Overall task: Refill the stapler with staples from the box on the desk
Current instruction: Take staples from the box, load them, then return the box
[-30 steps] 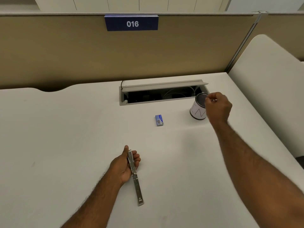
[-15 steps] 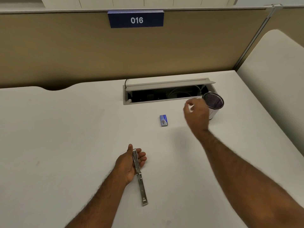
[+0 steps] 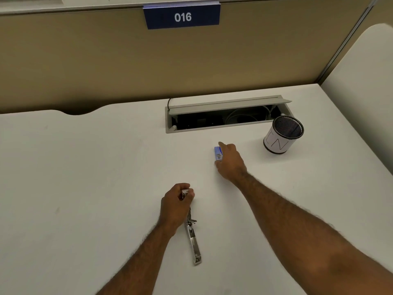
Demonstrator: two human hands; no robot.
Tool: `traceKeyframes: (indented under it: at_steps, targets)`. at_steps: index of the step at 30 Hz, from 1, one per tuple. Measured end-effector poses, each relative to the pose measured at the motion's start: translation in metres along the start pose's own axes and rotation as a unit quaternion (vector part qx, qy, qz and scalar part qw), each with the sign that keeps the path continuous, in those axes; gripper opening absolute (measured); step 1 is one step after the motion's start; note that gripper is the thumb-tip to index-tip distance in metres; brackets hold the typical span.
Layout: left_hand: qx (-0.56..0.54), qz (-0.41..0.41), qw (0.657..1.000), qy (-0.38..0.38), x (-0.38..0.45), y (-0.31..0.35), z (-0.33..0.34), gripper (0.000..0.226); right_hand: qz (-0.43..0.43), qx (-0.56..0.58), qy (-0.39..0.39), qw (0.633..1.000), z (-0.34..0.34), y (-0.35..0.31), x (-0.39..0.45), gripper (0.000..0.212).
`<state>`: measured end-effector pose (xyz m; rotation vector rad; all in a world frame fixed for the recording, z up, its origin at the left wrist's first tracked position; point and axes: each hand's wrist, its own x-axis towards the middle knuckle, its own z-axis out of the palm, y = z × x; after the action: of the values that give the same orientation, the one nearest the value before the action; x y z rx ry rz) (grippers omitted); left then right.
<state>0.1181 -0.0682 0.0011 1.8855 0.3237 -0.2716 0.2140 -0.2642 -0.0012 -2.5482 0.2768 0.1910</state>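
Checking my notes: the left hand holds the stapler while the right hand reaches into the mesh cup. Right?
Not quite. The head view shows the right hand at the blue staple box, not in the mesh cup. The left hand does hold the stapler.

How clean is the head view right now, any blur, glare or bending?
Head view: even, soft light, no glare on the desk; faint shadows under both forearms. The right hand and staple box are slightly motion-blurred, box print unreadable. Wide-angle bending shows at the partition edges. The stapler is sharp.

Single head view; looks forward-down, near the desk.
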Motion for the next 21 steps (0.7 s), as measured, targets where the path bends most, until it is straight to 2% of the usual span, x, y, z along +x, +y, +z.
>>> traceKeyframes:
  at_steps: [4,9,15,19,21]
  targets:
    - [0.038,0.023,0.999,0.006,0.002,0.001,-0.004,0.022,-0.031,-0.042,-0.044,0.998,-0.003,0.003,0.009,0.068]
    - [0.065,0.072,0.995,0.034,0.006,-0.002,-0.011,0.025,-0.045,-0.037,-0.010,0.998,-0.006,0.006,-0.004,0.056]
    - [0.052,0.091,0.993,0.058,0.006,-0.015,-0.020,0.021,0.006,0.128,0.051,0.990,0.000,0.003,-0.044,0.048]
    - [0.025,0.053,0.996,0.070,0.000,-0.019,-0.028,0.021,0.042,0.222,0.012,0.974,0.000,0.001,-0.078,0.052]
    - [0.015,0.056,0.993,0.103,-0.009,-0.017,-0.032,0.023,0.071,0.274,0.002,0.959,0.001,0.002,-0.095,0.055]
